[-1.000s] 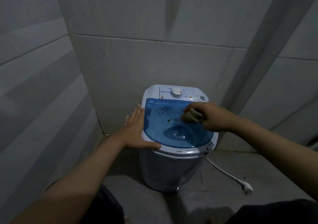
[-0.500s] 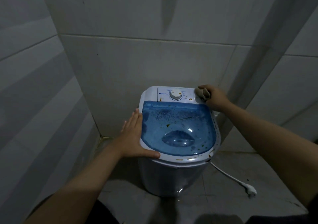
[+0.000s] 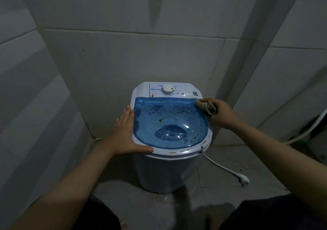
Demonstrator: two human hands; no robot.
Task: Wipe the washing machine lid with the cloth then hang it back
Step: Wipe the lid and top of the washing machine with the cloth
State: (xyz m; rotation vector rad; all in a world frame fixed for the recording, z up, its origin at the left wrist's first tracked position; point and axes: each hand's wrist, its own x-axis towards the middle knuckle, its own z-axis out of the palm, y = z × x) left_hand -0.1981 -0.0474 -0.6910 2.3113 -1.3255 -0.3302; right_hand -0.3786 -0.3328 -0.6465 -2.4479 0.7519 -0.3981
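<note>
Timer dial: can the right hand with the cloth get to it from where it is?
Probably yes. The right hand holds the cloth at the lid's back right corner; nothing lies between it and the dial.

One view only, head cam, wide-angle, worn on person's head. Looks fwd and down into a tiled corner, from above and just in front of the washing machine, lid near frame centre. Close range: both forearms reach in from bottom edge. Edges bend w/ lens distortion.
</note>
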